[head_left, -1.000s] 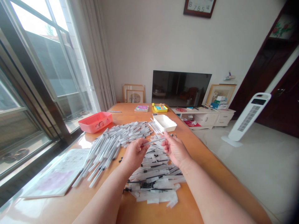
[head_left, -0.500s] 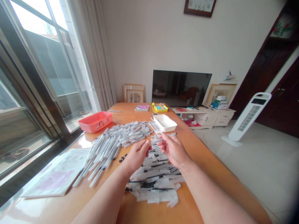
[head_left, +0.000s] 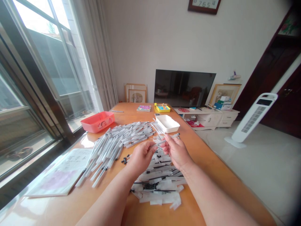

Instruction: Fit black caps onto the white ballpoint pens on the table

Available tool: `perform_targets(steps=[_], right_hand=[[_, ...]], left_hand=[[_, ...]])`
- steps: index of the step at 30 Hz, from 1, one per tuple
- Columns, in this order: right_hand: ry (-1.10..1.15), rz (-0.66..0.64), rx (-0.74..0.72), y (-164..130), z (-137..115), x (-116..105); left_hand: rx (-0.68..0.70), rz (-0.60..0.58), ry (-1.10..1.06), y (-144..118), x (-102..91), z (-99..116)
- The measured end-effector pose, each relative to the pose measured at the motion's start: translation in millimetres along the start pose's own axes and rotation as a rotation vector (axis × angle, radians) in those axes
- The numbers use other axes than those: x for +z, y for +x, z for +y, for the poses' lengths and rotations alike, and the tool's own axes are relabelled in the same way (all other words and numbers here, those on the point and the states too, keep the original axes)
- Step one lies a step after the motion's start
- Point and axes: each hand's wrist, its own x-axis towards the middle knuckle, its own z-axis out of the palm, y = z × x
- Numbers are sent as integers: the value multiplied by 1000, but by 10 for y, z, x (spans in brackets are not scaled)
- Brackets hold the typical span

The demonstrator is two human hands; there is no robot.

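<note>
Pinching a thin pen (head_left: 168, 139) with the right hand (head_left: 176, 151), just above the heap of pens (head_left: 155, 175) on the tabletop (head_left: 207, 160). Curling the left hand (head_left: 141, 156) loosely beside it, maybe nipping something small. Feeling light, stiff, smooth; gripping mid-barrel.

Bright living room, daylight from the window side.

At nine o'clock, tall dark-framed windows (head_left: 35, 78) with pale curtains (head_left: 98, 56); at twelve, white wall (head_left: 152, 34), clock (head_left: 204, 5), dark television (head_left: 184, 88) above a low white cabinet (head_left: 211, 117); at three, white tower fan (head_left: 252, 118) on glossy pale floor (head_left: 258, 169), dark wooden door (head_left: 282, 78) behind.
</note>
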Motion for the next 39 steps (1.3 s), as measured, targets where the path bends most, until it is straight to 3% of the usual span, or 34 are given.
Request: perform_targets(steps=[3,11,14,16,18,24,31,36,39], right_hand=[[-4,-21,-13,0,-9,-7],[-45,-73,-33,4,-37,-62],[85,-43,-52,95,-150,-190],[205,49,-132,158,-222,-272],[213,78,-138,185,-244,-304],[23,9,-53,140,-70,-206],[-45,-46,-39,172,28,-225],[-262,-22,-153,132,7,-210],[-490,-95,-283,70,-39,-181]], left_hand=[[-17,-32,25,-11,-29,11],[-236,-194,-332,-19,-125,63],[-348,-149,-489,-13,-159,49],[-406,-74,-567,-6,-158,23],[-394,-47,-567,3,-128,-5],[-380,37,-300,36,-37,-75],[-343,77,-274,48,-82,-182],[-298,157,-258,67,-104,-210],[-270,179,-283,68,-113,-169]])
